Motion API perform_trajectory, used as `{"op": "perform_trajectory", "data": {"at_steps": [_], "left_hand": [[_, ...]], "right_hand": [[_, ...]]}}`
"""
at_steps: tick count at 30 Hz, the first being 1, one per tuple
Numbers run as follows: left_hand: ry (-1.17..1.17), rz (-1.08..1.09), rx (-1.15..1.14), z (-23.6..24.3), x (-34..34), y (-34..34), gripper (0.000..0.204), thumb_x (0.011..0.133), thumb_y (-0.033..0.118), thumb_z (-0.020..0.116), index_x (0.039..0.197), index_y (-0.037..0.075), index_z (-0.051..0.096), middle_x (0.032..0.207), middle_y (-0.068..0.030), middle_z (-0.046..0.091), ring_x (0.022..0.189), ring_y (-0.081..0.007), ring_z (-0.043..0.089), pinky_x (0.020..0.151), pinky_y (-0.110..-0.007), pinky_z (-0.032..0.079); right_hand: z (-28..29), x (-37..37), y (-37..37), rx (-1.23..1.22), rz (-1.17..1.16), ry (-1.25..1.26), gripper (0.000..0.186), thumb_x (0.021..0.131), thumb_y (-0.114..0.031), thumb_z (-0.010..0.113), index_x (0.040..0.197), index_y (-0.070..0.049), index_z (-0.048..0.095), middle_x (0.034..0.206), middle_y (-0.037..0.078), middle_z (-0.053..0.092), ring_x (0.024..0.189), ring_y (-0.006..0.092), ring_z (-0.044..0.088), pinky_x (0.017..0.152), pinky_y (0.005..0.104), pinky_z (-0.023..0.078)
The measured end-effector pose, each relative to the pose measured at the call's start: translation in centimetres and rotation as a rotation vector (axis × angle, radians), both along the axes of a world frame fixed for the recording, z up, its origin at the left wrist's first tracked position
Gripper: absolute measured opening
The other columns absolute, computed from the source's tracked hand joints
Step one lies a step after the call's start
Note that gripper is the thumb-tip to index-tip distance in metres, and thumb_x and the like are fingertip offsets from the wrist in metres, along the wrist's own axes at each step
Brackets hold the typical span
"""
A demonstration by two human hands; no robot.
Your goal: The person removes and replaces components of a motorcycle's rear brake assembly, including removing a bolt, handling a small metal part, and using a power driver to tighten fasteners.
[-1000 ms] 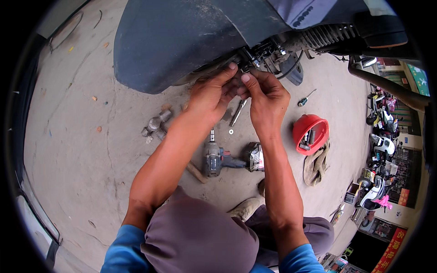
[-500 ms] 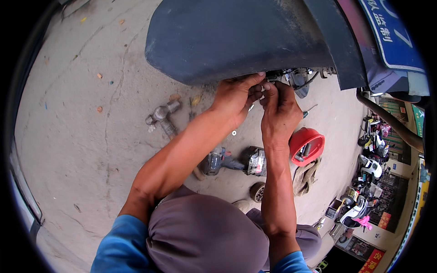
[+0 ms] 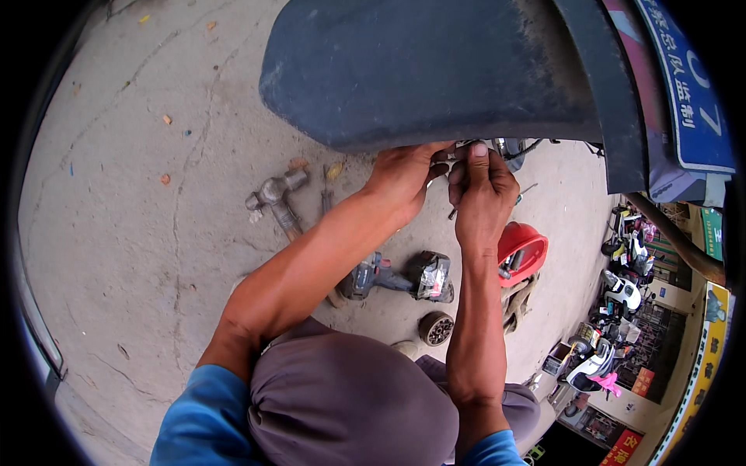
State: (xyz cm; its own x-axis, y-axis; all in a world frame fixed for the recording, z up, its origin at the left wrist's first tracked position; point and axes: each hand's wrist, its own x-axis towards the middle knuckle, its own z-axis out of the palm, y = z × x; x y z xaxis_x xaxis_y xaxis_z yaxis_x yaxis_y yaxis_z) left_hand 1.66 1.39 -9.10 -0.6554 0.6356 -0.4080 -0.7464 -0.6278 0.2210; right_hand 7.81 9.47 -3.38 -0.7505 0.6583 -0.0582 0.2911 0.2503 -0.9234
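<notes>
My left hand [image 3: 398, 180] reaches up to the lower edge of a large dark grey panel [image 3: 435, 74], its fingertips partly hidden at that edge. Close beside it, my right hand [image 3: 486, 194] is closed, with the thumb pressed over bent fingers. The two sets of fingertips nearly meet around something small that I cannot make out. A short dark piece [image 3: 452, 213] pokes out below the right hand's fingers. Behind the right hand, metal parts and a black cable [image 3: 528, 149] show under the panel.
On the concrete floor lie a hammer [image 3: 273, 194], a cordless power tool [image 3: 373, 276] with its battery, a round metal part [image 3: 436, 328], a red bowl [image 3: 522, 252] holding metal pieces, and a rag [image 3: 517, 303]. A blue plate [image 3: 691, 85] hangs upper right. Parked scooters [image 3: 594, 365] stand far right.
My right hand has turned and curled tighter, its thumb now pointing up over the fingers. The left hand stays near the panel edge. The whole view has shifted slightly.
</notes>
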Motion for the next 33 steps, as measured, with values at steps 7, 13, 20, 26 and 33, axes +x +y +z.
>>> {"op": "perform_trajectory", "data": {"at_steps": [7,13,20,26,33], "left_hand": [[-0.014,-0.005,-0.077,0.0,0.1,0.3,0.021,0.091,0.005,0.071,0.11,0.006,0.064,0.106,-0.0061,0.068,0.096,-0.0201,0.065,0.084,-0.036,0.055],[-0.022,0.001,-0.003,0.0,0.3,0.1,0.023,0.09,0.005,0.072,0.112,0.006,0.064,0.107,-0.0054,0.068,0.098,-0.0189,0.064,0.086,-0.035,0.053],[-0.036,0.008,0.005,0.2,0.6,0.2,0.018,0.091,0.004,0.07,0.108,0.003,0.064,0.104,-0.0064,0.068,0.095,-0.0188,0.064,0.082,-0.034,0.054],[0.043,-0.074,0.081,0.3,0.6,-0.6,0.014,0.092,0.004,0.068,0.105,0.0,0.065,0.098,-0.0104,0.068,0.086,-0.0208,0.065,0.065,-0.034,0.055],[0.063,0.034,0.092,0.0,0.5,0.6,0.015,0.092,0.0,0.066,0.108,0.0,0.065,0.103,-0.012,0.068,0.092,-0.0218,0.066,0.072,-0.035,0.056]], "right_hand": [[-1.5,0.5,0.5,0.824,0.049,-0.103,0.027,0.102,-0.023,0.06,0.091,0.001,0.066,0.067,0.012,0.065,0.055,0.0212,0.062,0.053,0.0367,0.048],[-2.0,0.6,0.6,0.874,0.05,-0.1,0.021,0.103,-0.02,0.058,0.1,0.0,0.062,0.072,0.018,0.066,0.064,0.0339,0.066,0.06,0.0419,0.05],[-2.2,0.4,0.8,0.243,0.04,0.061,0.027,0.106,-0.021,0.051,0.086,-0.003,0.056,0.062,0.005,0.058,0.05,0.0176,0.052,0.049,0.0298,0.038],[-1.0,0.4,0.5,-0.912,0.06,0.273,0.035,0.107,-0.029,0.049,0.079,-0.008,0.054,0.06,-0.004,0.041,0.048,0.0066,0.034,0.045,0.0235,0.025],[-0.9,0.5,0.2,0.439,0.058,-0.096,0.029,0.106,-0.024,0.053,0.091,-0.002,0.064,0.065,0.006,0.058,0.054,0.0112,0.052,0.048,0.0313,0.041]]}}
